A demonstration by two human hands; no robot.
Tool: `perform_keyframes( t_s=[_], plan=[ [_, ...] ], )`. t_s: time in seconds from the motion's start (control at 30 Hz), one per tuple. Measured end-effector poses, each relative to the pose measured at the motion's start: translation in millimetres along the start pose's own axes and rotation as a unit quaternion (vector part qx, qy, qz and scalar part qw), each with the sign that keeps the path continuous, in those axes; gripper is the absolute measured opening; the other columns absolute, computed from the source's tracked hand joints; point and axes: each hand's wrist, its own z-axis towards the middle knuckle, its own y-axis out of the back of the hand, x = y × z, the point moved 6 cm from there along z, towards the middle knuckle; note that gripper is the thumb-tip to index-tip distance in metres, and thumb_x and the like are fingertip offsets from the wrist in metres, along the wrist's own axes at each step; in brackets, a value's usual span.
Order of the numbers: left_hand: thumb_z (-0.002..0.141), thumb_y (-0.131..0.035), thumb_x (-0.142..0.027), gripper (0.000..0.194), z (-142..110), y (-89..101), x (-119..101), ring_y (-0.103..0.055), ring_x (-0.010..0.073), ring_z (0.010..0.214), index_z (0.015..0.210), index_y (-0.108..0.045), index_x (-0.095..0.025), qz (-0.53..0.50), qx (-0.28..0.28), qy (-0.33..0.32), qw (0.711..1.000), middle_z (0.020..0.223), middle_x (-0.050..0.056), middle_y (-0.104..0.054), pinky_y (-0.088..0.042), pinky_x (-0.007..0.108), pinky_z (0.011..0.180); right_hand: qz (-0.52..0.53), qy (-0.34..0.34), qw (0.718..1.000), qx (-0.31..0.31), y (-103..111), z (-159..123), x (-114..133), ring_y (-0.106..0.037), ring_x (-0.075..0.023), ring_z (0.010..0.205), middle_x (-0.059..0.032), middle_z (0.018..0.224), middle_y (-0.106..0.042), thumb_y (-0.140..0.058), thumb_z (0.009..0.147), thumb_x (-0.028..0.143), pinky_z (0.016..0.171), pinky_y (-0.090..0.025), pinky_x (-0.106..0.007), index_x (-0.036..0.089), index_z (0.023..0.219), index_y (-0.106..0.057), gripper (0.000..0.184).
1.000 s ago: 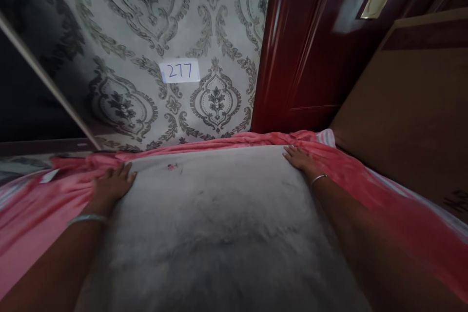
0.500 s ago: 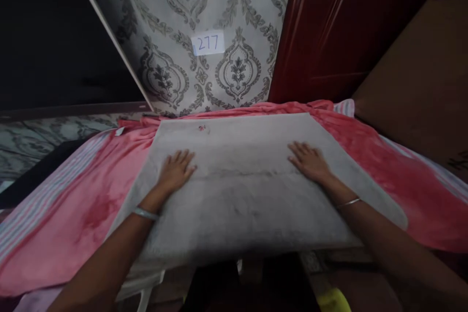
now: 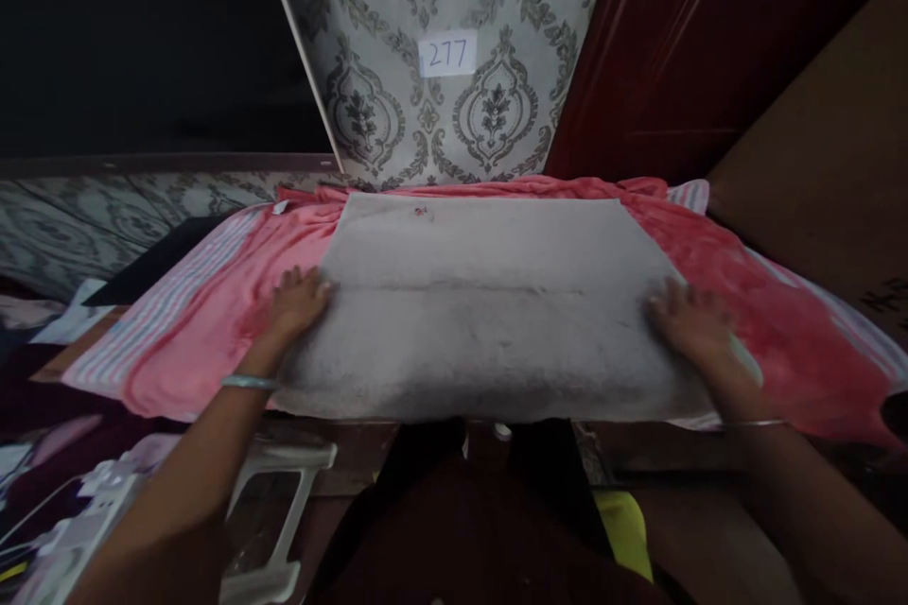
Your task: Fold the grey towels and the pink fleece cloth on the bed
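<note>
A grey fuzzy towel lies spread flat on a pink cloth with striped edges. My left hand rests at the towel's left edge, fingers stretched out on the fabric. At the towel's right edge my right hand lies flat with its fingers spread, slightly blurred. Both wrists wear thin bangles. Neither hand holds anything.
A patterned wall with a paper label "277" stands behind the surface. A dark red door and a brown board are at the right. A white plastic frame sits low left, a yellow-green object low centre.
Both hands have slid back from the towel's far corners and then outward to its left and right edges. The view has pulled back, so more of the towel and pink cloth shows.
</note>
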Motion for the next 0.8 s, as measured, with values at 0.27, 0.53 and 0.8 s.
perform_keyframes(
  t_s=[0.27,0.53,0.8],
  plan=[
    [0.104,-0.034,-0.046,0.058,-107,-43.7,-131,-0.025,0.0314,0.156,0.158,-0.04,-0.026,-0.001,0.061,-0.253,0.966,0.167,0.008,-0.033,-0.023,0.057,0.125,-0.004,0.272,0.962,-0.011,-43,-105,158,-0.034,-0.031,0.15,-0.0064,0.163,-0.04,-0.027,0.104,0.047,0.118,-0.03,-0.057,0.029,0.155,-0.045,0.058],
    [0.101,-0.036,-0.048,0.063,-102,-28.4,-31,-0.029,0.0364,0.153,0.155,-0.044,-0.016,0.039,0.012,-0.094,0.995,0.164,0.015,-0.037,-0.025,0.056,0.123,0.003,0.094,0.993,-0.075,-32,-86,29,-0.038,-0.034,0.146,-0.0123,0.158,-0.046,-0.023,0.103,0.048,0.116,-0.033,-0.058,0.019,0.152,-0.05,0.063],
    [0.097,-0.032,-0.039,0.059,-114,-9.1,36,-0.053,0.036,0.131,0.138,-0.061,-0.008,-0.006,-0.1,0.023,0.995,0.141,0.021,-0.061,-0.039,0.051,0.112,0.072,-0.043,0.989,-0.12,-23,-89,-46,-0.035,-0.0389,0.147,-0.0263,0.155,-0.044,-0.025,0.098,0.05,0.114,-0.033,-0.061,0.005,0.15,-0.048,0.072]
  ],
)
